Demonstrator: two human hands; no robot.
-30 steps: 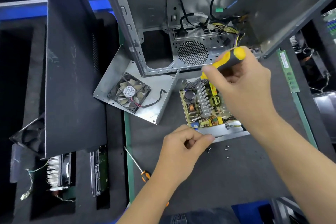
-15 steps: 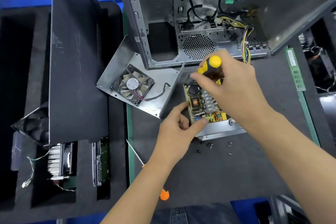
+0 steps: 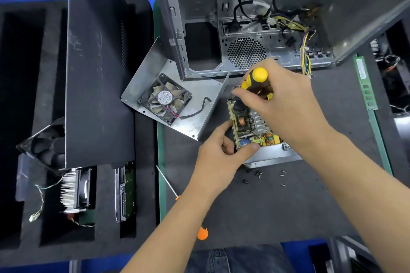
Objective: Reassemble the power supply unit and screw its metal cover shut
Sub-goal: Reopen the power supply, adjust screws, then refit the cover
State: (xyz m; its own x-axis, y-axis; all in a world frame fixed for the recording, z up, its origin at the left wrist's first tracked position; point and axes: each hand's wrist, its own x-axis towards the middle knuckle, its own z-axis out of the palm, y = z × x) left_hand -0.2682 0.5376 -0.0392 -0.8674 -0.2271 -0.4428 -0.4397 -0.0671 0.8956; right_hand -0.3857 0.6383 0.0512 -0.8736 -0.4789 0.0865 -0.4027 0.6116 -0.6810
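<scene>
Since the earlier frame, the right hand (image 3: 286,104) had swung the yellow-and-black screwdriver (image 3: 255,80) from a slant to nearly upright, so that its yellow butt faced the camera at centre frame, and the left hand (image 3: 221,155) had slid up from the tabletop (image 3: 277,210) to the near-left corner of the circuit board (image 3: 250,126). Right fingers were closed around the screwdriver's handle; the tip was hidden beneath them, so whether it had seated in a screw could not be told. It pointed down at the board's far-left corner, directly under the hand. The left hand was partly curled, thumb pressing the board's near edge and forefinger along its left side, bracing and holding nothing. That board lay in its metal tray (image 3: 270,155) at centre right, long axis running from upper left to lower right. The fan-bearing metal cover (image 3: 199,95) lay just to the left, open side up, leaning against the computer case (image 3: 244,29), nearer the left hand. Loose screws (image 3: 258,174) sat on the tabletop just below the tray, close to the left hand. A second screwdriver (image 3: 168,182) with an orange handle lay lower left of them. By my judgement, the board was being fastened and the cover came afterward.
</scene>
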